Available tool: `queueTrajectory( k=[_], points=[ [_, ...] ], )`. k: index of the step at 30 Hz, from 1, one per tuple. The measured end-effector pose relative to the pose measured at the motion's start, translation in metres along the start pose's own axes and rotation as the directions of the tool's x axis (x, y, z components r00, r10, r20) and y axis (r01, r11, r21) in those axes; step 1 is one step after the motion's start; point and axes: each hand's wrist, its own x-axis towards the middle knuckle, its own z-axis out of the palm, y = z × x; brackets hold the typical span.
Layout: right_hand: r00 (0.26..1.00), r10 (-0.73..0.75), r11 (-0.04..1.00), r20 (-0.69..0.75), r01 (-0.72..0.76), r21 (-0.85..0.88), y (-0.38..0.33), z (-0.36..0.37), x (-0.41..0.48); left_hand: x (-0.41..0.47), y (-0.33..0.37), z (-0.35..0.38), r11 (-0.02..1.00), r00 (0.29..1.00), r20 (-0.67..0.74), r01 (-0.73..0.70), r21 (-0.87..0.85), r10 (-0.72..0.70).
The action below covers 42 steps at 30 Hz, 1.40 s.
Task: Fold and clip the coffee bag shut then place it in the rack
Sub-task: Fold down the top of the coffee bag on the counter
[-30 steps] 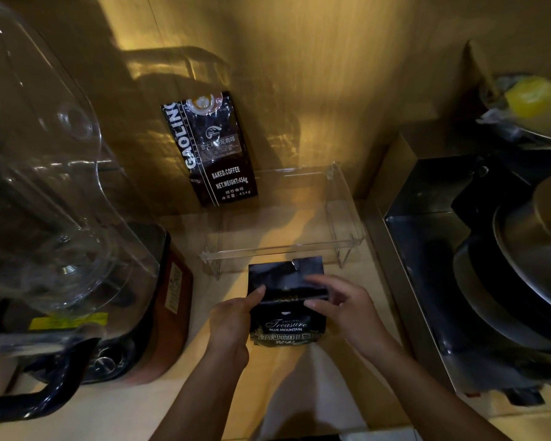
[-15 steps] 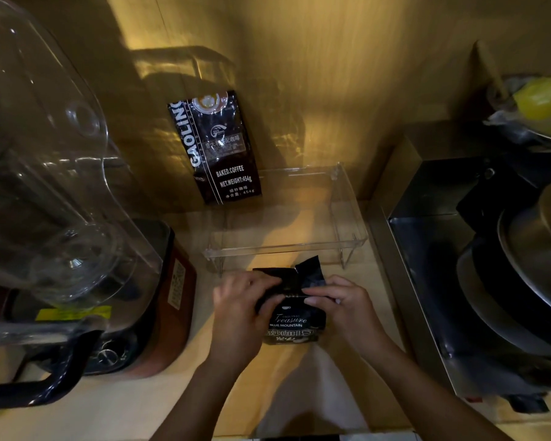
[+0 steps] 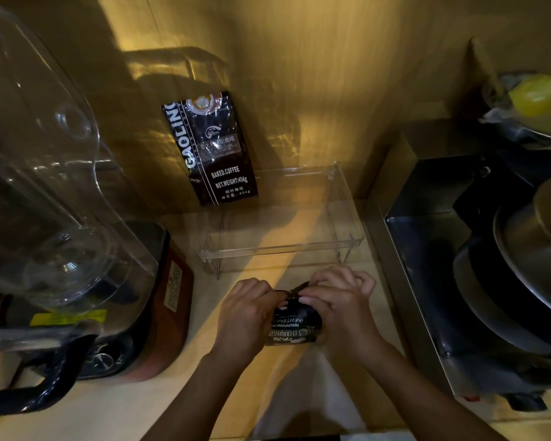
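A small black coffee bag (image 3: 295, 326) with "Treasure Blue Mountain" lettering stands on the wooden counter, just in front of the clear acrylic rack (image 3: 280, 248). My left hand (image 3: 247, 316) grips the bag's left side and top. My right hand (image 3: 341, 303) pinches the bag's folded-down top from the right, fingers curled over it. Both hands hide most of the bag's upper part. No clip shows.
A larger black "Gaolino" coffee bag (image 3: 212, 151) leans on the back wall at the rack's left end. A blender with a clear cover (image 3: 54, 202) fills the left. A steel box with pots (image 3: 490, 265) stands at the right.
The bag's top was upright and open; both hands have closed in and pressed it down, so the bag now looks shorter and its top is crumpled under my fingers.
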Motion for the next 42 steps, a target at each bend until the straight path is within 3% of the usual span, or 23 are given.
queueTrajectory(
  k=[4, 10, 19, 27, 32, 35, 39, 42],
  points=[
    [0.973, -0.229, 0.94, 0.022, 0.227, -0.256, 0.001, 0.002, 0.002, 0.003, -0.003, -0.002, 1.0, 0.999, 0.042, -0.014, 0.006, 0.013],
    [0.951, -0.292, 0.925, 0.102, 0.308, -0.223, 0.003, 0.003, 0.004, 0.009, -0.006, -0.01, 0.999, 0.992, 0.112, -0.054, 0.009, 0.053],
    [0.942, -0.254, 0.924, 0.217, 0.303, -0.234, 0.003, 0.005, 0.01, 0.025, -0.002, -0.012, 0.98, 0.963, 0.192, -0.199, 0.02, 0.192],
    [0.963, -0.265, 0.935, 0.053, 0.27, -0.227, 0.014, 0.005, 0.017, 0.03, -0.016, -0.012, 0.969, 0.951, 0.188, -0.24, -0.05, 0.246],
    [0.956, -0.28, 0.924, 0.082, 0.292, -0.248, 0.027, 0.002, 0.013, 0.032, -0.022, -0.014, 0.974, 0.965, 0.139, -0.214, -0.079, 0.223],
    [0.986, -0.157, 0.954, 0.061, 0.167, -0.248, 0.034, -0.003, 0.018, 0.033, -0.021, -0.016, 0.972, 0.968, 0.114, -0.214, -0.096, 0.224],
    [0.934, -0.231, 0.957, 0.273, 0.268, -0.108, 0.038, -0.006, 0.028, 0.031, -0.017, -0.014, 0.973, 0.968, 0.104, -0.221, -0.066, 0.227],
    [0.937, -0.252, 0.964, 0.243, 0.265, -0.02, 0.034, -0.001, 0.027, 0.031, -0.01, -0.011, 0.982, 0.976, 0.113, -0.187, -0.019, 0.188]
  ],
)
